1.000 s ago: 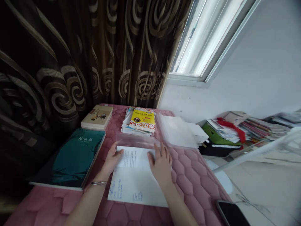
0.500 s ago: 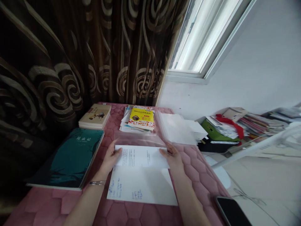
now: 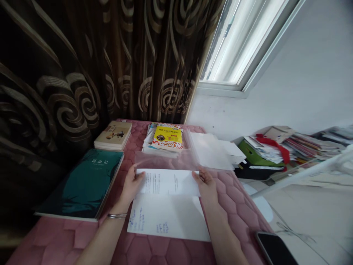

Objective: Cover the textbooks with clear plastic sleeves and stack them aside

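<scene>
A white printed sheet of paper (image 3: pixel 167 182) is held at its two sides, thumbs on top. My left hand (image 3: pixel 132 183), with a silver bangle on its wrist, pinches the left edge. At the right edge, my right hand (image 3: pixel 206 183) is closed on the sheet as well. Clear plastic film (image 3: pixel 160 159) spreads from the sheet's far edge, between the two hands; whether the sheet is inside it I cannot tell. Beneath and nearer to me lies another white sheet (image 3: pixel 176 217) with blue handwriting, on the pink quilted surface (image 3: pixel 143 250).
To the left lie a dark green book (image 3: pixel 85 184) and a small stack of beige books (image 3: pixel 114 136). A yellow-covered book (image 3: pixel 168 135) tops papers at the back, beside a clear plastic stack (image 3: pixel 208 151). A phone (image 3: pixel 275 248) rests at the right edge.
The clear film now stands a little higher beyond the printed sheet, overlapping the papers behind. Both hands keep their hold; the whole view has shifted slightly.
</scene>
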The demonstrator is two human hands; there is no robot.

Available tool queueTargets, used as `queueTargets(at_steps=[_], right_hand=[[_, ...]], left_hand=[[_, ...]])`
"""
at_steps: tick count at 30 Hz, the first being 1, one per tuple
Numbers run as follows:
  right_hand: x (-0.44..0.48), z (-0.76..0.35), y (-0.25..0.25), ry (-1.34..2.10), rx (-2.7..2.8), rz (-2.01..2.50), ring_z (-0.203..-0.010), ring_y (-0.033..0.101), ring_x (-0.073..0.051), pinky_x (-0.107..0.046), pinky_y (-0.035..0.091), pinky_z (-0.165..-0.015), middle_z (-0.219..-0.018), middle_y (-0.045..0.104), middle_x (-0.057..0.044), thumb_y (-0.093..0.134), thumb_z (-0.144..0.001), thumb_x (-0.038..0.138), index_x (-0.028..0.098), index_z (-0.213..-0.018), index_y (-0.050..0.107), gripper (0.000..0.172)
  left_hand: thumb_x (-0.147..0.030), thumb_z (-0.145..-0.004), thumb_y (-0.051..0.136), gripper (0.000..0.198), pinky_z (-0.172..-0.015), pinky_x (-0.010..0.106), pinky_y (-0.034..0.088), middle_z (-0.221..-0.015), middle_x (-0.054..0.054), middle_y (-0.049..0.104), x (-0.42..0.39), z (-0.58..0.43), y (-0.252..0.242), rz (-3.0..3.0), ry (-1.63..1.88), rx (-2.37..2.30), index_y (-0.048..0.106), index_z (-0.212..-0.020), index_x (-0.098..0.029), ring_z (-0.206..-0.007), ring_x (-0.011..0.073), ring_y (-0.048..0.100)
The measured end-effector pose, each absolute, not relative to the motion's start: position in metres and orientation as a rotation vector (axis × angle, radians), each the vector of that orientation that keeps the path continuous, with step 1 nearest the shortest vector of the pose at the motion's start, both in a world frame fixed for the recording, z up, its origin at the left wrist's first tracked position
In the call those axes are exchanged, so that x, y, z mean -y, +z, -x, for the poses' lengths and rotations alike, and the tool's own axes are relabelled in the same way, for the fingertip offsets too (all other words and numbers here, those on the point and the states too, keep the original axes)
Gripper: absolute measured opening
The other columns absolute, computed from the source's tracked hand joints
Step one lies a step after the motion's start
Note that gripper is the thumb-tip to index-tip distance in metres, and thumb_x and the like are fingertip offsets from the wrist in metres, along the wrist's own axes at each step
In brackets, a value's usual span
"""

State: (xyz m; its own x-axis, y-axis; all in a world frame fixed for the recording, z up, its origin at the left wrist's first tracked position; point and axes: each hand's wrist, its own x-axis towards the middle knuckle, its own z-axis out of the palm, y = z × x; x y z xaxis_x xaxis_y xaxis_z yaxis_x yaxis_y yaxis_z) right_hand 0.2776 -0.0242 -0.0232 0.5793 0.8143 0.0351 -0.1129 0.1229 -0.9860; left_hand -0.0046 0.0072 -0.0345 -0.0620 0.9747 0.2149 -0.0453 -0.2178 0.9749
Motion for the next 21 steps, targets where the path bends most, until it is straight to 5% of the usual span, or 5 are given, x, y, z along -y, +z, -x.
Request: queueTargets(at_steps=[9, 12, 15, 18, 21], right_hand=[[0.022, -0.283, -0.035, 0.627, 0.821, 1.378, -0.060, 0.057, -0.015, -0.028, 0.046, -0.057, -0.073, 0.066, -0.004, 0.073, -0.058, 0.062, 0.017, -0.085, 0.061, 0.054], [0.030, -0.280, -0.025, 0.231, 1.010, 1.531, -0.084, 0.062, -0.024, -0.040, 0.051, -0.074, -0.095, 0.066, -0.011, 0.067, -0.069, 0.057, 0.016, -0.098, 0.064, 0.050], [0.046, -0.257, -0.006, -0.221, 1.433, 1.575, -0.114, 0.053, -0.030, -0.052, 0.040, -0.097, -0.123, 0.059, -0.015, 0.055, -0.087, 0.041, 0.019, -0.113, 0.065, 0.036], [0.062, -0.216, 0.006, -0.288, 1.973, 1.418, -0.130, 0.043, -0.028, -0.048, 0.035, -0.104, -0.138, 0.052, -0.010, 0.049, -0.094, 0.031, 0.026, -0.122, 0.063, 0.031], [0.070, -0.180, 0.000, -0.280, 2.280, 1.298, -0.138, 0.033, -0.029, -0.050, 0.028, -0.110, -0.149, 0.045, -0.005, 0.055, -0.092, 0.041, 0.030, -0.136, 0.052, 0.045]], left_hand=[[-0.040, -0.076, 0.070, 0.037, -0.079, 0.030, 0.048, -0.095, 0.003, 0.068, -0.002, 0.003, -0.031, -1.239, 1.445, -1.183, 0.060, -0.106, -0.020, -0.088, 0.0194, 0.063], [-0.040, -0.075, 0.070, 0.039, -0.080, 0.030, 0.048, -0.097, 0.003, 0.068, 0.000, 0.003, -0.029, -1.269, 1.435, -1.197, 0.061, -0.108, -0.020, -0.088, 0.0195, 0.062], [-0.038, -0.073, 0.072, 0.044, -0.083, 0.033, 0.049, -0.098, 0.004, 0.068, 0.000, 0.001, -0.027, -1.245, 1.398, -1.124, 0.059, -0.110, -0.020, -0.091, 0.0213, 0.064], [-0.036, -0.071, 0.074, 0.048, -0.085, 0.036, 0.049, -0.096, 0.005, 0.069, 0.001, 0.000, -0.024, -1.214, 1.349, -1.055, 0.058, -0.113, -0.020, -0.094, 0.0235, 0.065], [-0.033, -0.071, 0.074, 0.051, -0.086, 0.036, 0.049, -0.097, 0.005, 0.070, 0.002, 0.001, -0.022, -1.212, 1.341, -1.032, 0.056, -0.116, -0.019, -0.094, 0.0234, 0.066]])
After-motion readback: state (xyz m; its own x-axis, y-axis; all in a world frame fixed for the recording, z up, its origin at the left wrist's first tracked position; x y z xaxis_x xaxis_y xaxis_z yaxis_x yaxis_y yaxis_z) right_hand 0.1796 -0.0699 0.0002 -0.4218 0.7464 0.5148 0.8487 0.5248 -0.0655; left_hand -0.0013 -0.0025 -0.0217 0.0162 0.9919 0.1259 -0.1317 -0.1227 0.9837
